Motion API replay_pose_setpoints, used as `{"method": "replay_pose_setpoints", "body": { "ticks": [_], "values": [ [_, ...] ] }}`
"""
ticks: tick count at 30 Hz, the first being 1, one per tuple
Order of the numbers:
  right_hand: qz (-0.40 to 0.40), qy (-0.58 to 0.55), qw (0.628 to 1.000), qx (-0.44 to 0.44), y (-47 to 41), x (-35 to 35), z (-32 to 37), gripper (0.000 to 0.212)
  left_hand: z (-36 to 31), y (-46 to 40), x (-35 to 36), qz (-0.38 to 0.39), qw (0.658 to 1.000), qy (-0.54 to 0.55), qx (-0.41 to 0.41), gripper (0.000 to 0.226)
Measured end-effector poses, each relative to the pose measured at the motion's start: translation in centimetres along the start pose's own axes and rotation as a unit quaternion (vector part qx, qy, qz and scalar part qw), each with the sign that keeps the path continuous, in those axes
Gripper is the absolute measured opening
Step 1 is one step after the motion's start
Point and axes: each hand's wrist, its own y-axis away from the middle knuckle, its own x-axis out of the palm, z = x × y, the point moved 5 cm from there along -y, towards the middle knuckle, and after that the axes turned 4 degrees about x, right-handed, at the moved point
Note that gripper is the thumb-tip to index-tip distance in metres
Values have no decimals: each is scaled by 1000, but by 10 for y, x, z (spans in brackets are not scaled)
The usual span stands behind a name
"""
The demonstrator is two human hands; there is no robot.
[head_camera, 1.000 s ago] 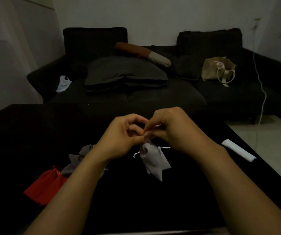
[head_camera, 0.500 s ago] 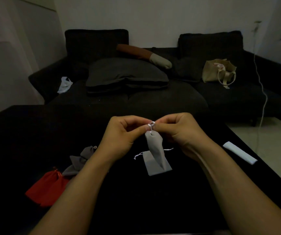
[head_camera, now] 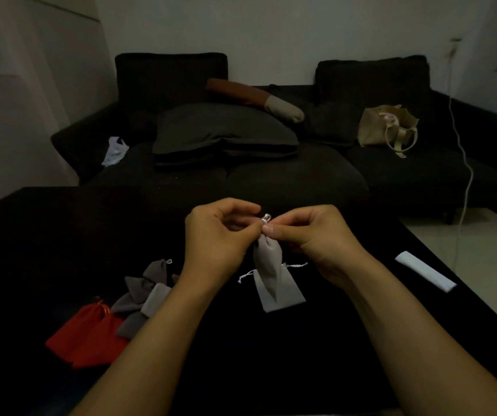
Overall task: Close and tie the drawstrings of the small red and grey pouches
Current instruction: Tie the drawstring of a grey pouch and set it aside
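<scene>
Table [head_camera: 61, 235] black, sofa [head_camera: 271, 181] behind.

— What do you see of yourself?
— Your left hand [head_camera: 215, 235] and right hand [head_camera: 316, 235], both bare.
— Sleeves?
— None; your forearms are uncovered to the frame's edge, no rings or watch showing.

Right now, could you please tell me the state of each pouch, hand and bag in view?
Light grey pouch: neck gathered, held up by both hands.
Left hand: pinching the neck.
Right hand: pinching the cord.
Grey pouches: piled on table.
Red pouches: lying flat.
Tote bag: upright, open.
</scene>
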Motion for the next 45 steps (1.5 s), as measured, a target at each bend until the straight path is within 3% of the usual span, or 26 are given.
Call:
{"method": "replay_pose_setpoints", "body": {
  "ticks": [9, 15, 21, 26, 30, 36, 45],
  "values": [
    [123, 6, 992, 6, 0, 9, -4, 17, 6, -2, -5, 45, 986, 126, -101, 18],
    [171, -21, 985, 12, 3, 11, -3, 23, 0, -3, -5, 57, 991, 111, -47, 15],
    [181, -72, 980, 39, 3, 12, -4, 30, -8, -2, -5, 47, 994, 4, 95, 16],
    [162, -112, 978, 69, 6, 13, -3, 38, -17, -1, -5, 88, 961, -130, 226, 20],
    [157, -156, 967, 130, 4, 17, -5, 31, -18, -1, -3, 106, 949, -162, 249, 20],
    [114, -72, 981, 141, 0, 13, -13, 27, -16, -3, 2, 186, 924, -241, 231, 16],
    [106, -65, 981, 150, 4, 12, -9, 27, -10, -1, 4, 183, 947, -194, 178, 17]
  ]
}}
